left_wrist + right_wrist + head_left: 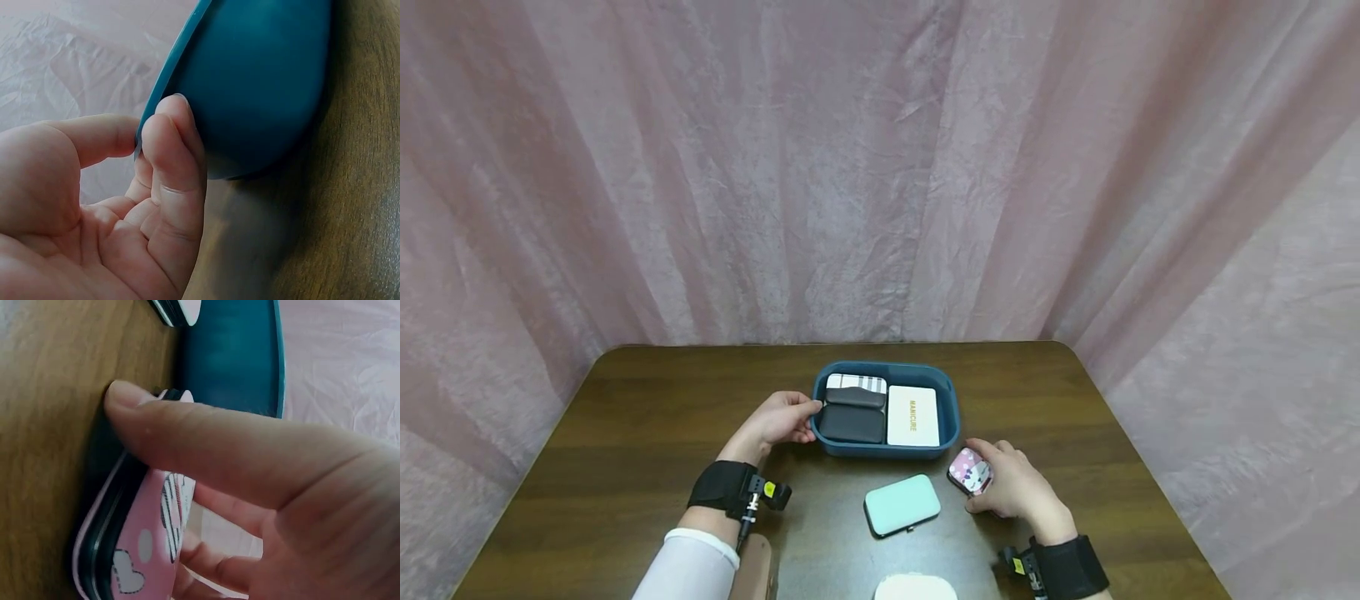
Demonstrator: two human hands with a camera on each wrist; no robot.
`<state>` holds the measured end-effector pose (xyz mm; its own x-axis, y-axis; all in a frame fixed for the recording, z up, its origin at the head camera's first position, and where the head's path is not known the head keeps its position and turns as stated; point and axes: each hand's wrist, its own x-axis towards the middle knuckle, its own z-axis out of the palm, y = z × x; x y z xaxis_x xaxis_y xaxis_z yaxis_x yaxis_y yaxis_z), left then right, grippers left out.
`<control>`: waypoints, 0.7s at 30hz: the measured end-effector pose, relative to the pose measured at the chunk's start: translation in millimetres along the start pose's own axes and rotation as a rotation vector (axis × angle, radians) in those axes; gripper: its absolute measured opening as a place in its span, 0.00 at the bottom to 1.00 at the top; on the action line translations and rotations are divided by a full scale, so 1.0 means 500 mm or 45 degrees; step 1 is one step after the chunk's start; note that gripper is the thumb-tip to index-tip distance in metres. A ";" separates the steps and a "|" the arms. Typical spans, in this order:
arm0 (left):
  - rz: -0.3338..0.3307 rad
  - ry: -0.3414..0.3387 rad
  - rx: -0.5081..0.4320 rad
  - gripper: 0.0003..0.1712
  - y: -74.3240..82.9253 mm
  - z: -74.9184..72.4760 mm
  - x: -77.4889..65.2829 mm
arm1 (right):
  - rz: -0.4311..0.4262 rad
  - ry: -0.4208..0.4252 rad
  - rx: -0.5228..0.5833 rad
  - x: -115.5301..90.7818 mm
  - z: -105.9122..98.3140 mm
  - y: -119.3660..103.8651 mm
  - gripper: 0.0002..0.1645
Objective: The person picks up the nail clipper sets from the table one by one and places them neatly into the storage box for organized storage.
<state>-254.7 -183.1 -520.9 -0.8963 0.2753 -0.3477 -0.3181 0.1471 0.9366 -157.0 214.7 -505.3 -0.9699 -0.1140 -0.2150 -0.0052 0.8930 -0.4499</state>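
Note:
My left hand (786,417) pinches the left rim of a blue plastic basin (952,421). In the left wrist view the thumb is outside that basin's rim (164,78), with fingertips against its wall. Inside lie a white case marked MANICURE (913,417), a black case (852,423) and a striped-and-dark case (856,397). To the right of the basin, my right hand (1013,485) grips a small pink patterned case (967,471) between thumb and fingers. The right wrist view shows the thumb across the edge of the pink case (140,544); the fingers behind it are partly hidden.
A mint-green case (902,505) lies on the brown wooden table (625,467) in front of the basin. Nearer me are a white rounded object (914,588) and a tan object (752,567), both cut off by the frame. Pink curtains (880,183) hang behind the table.

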 end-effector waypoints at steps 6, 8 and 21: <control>-0.004 0.005 -0.001 0.13 -0.002 0.004 0.000 | -0.028 -0.003 -0.003 -0.001 -0.006 0.005 0.56; -0.013 0.013 0.004 0.13 -0.002 0.003 0.000 | -0.027 0.004 -0.003 -0.001 -0.007 0.009 0.56; -0.024 0.031 0.011 0.12 -0.002 0.008 -0.007 | -0.024 -0.025 0.047 0.001 -0.028 0.021 0.54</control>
<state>-250.2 -180.5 -520.6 -0.8975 0.2494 -0.3638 -0.3322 0.1602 0.9295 -161.1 230.1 -497.8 -0.9648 -0.1396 -0.2227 -0.0143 0.8739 -0.4860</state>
